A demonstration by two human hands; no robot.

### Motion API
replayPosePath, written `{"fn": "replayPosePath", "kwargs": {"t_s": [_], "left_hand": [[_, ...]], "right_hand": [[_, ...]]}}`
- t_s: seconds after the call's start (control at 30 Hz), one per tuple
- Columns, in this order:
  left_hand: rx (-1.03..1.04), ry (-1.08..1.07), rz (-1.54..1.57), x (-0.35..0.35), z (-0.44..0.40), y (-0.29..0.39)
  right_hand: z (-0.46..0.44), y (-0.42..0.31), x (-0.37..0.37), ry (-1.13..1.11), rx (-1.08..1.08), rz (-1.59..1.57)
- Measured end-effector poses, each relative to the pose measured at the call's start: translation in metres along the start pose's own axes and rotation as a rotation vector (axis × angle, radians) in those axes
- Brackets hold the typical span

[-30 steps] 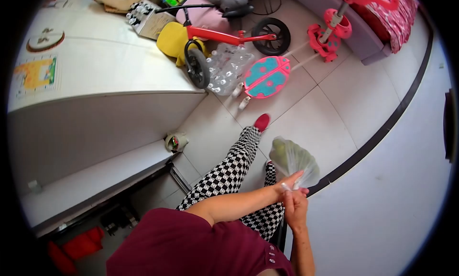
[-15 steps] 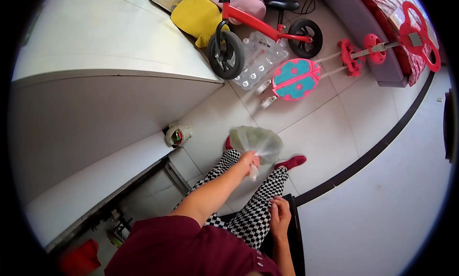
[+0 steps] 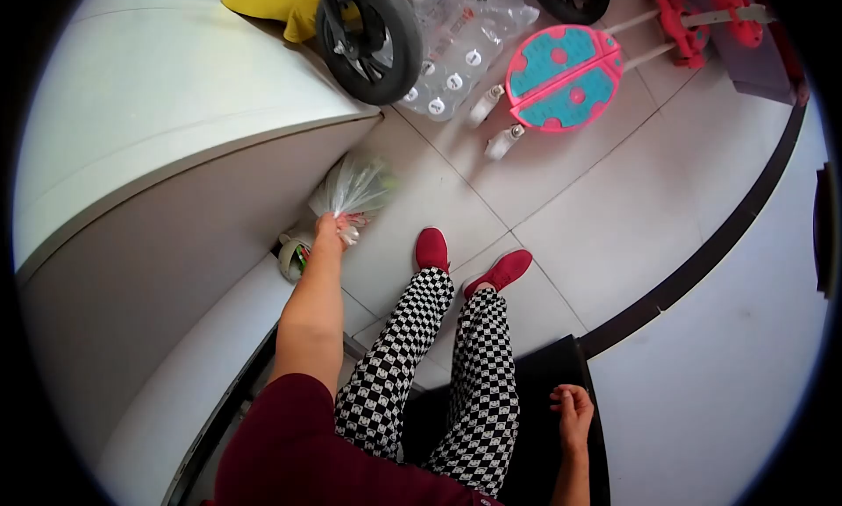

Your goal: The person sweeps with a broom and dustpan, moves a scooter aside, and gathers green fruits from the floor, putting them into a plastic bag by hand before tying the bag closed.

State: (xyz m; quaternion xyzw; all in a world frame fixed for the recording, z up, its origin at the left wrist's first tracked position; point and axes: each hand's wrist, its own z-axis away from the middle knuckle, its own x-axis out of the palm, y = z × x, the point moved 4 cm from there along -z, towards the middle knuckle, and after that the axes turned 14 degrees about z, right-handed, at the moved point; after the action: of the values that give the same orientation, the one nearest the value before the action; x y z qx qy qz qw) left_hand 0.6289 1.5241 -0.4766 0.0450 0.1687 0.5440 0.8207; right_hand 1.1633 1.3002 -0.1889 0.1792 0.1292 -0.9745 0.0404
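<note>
My left hand (image 3: 333, 231) is closed around the gathered neck of a clear plastic bag (image 3: 353, 187). Something pale green shows through the bag, too blurred to name. The bag hangs beside the side panel of the white cabinet, just above a small cream container (image 3: 293, 257) with colourful items in it. My right hand (image 3: 572, 408) is off to the lower right, with nothing in it and its fingers loosely curled and apart.
Ahead on the tiled floor (image 3: 561, 208) stand a bike's black wheel (image 3: 373, 46), wrapped bottles (image 3: 452, 59) and a pink and teal scooter (image 3: 566, 78). The white cabinet (image 3: 175, 111) borders the left. A dark curved strip (image 3: 693, 282) runs along the right.
The bag, first near both hands at the right, has been carried left in my left hand to the cabinet side. My right hand let go of it and moved down to the right.
</note>
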Motion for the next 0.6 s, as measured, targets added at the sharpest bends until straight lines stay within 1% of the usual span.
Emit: {"fn": "replayPosePath", "kwargs": {"t_s": [0.07,0.1,0.17,0.2,0.23,0.3,0.33,0.37,0.43,0.47,0.5,0.57,0.6], "left_hand": [[0.143,0.065,0.082,-0.013,-0.016,0.005],[0.140,0.078,0.074,-0.016,-0.024,0.005],[0.170,0.108,0.166,-0.017,-0.035,0.008],[0.183,-0.082,-0.145,-0.018,-0.034,0.011],[0.182,-0.074,-0.151,-0.019,-0.034,0.011],[0.084,-0.013,0.037,-0.014,-0.031,0.012],[0.062,-0.080,0.023,-0.011,-0.024,0.012],[0.066,-0.085,0.016,-0.011,-0.015,0.011],[0.089,-0.162,0.059,-0.012,0.014,0.008],[0.121,-0.187,0.030,-0.017,0.020,0.010],[0.128,-0.198,0.020,-0.024,0.027,0.009],[0.210,-0.146,0.092,-0.040,0.064,0.005],[0.197,-0.156,0.085,-0.049,0.074,0.003]], "right_hand": [[-0.015,0.014,-0.004,-0.004,0.033,0.038],[-0.019,0.021,-0.007,-0.009,0.063,0.059],[-0.023,0.032,-0.011,-0.007,0.094,0.064],[-0.023,0.037,-0.012,-0.006,0.114,0.077],[-0.022,0.042,-0.013,-0.009,0.123,0.078],[-0.018,0.055,-0.014,-0.036,0.155,0.055],[-0.015,0.062,-0.014,-0.037,0.155,0.048],[-0.012,0.070,-0.013,-0.044,0.180,0.043],[-0.003,0.081,-0.010,-0.053,0.202,0.023],[0.001,0.083,-0.009,-0.068,0.215,0.014],[0.006,0.086,-0.008,-0.080,0.226,0.001],[0.022,0.090,-0.006,-0.075,0.219,-0.049],[0.027,0.088,-0.004,-0.080,0.220,-0.087]]}}
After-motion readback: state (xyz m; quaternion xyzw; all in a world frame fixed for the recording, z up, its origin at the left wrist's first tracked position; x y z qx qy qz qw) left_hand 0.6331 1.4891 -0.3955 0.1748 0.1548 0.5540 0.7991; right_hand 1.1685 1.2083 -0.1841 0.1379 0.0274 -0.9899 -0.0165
